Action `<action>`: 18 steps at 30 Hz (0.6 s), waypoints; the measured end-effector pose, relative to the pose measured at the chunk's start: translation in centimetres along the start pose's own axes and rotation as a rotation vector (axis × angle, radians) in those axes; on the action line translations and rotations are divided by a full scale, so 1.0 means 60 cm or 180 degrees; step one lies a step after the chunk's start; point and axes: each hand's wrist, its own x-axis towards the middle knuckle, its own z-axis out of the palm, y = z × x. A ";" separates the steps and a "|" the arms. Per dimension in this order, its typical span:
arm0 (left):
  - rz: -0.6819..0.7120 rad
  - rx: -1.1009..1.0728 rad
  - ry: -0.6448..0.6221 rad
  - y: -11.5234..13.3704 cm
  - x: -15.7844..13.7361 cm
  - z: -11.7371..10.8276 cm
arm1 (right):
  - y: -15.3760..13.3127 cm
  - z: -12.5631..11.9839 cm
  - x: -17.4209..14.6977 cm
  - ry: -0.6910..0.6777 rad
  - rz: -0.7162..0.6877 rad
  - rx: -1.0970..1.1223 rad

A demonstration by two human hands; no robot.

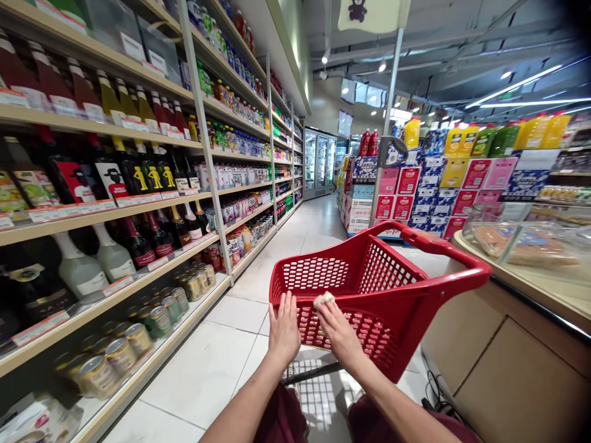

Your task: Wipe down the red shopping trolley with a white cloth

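Observation:
A red plastic shopping cart (314, 274) stands side-on in front of me, its basket wall full of oval holes. My left hand (284, 329) rests against the near side by the front corner, fingers stretched out and nothing in them. Under the fingers of my right hand (340, 335) is a crumpled whitish cloth (324, 299), pressed on the cart's near top rim. Whether it is cloth or paper is hard to make out. The red push handle (475, 271) is at the right, untouched by either hand.
Shelves of bottles (124, 246) and cans (120, 357) line the left side. A counter (508, 344) with packaged food borders the right, cables (434, 387) at its foot. Stacked drink cartons (425, 191) stand beyond the cart. Pale floor tiles (198, 363) run along the aisle toward glass-door fridges (318, 160).

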 end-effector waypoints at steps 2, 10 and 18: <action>0.0131 -0.0044 -0.0033 0.016 0.006 -0.004 | 0.010 -0.006 -0.022 -0.0104 -0.0156 -0.0035; 0.0428 -0.0130 -0.0099 0.073 0.021 -0.008 | 0.049 -0.039 -0.038 0.0057 0.0124 -0.0257; 0.0601 -0.0145 -0.0154 0.108 0.032 -0.011 | 0.079 -0.082 -0.058 0.0161 0.0326 -0.0289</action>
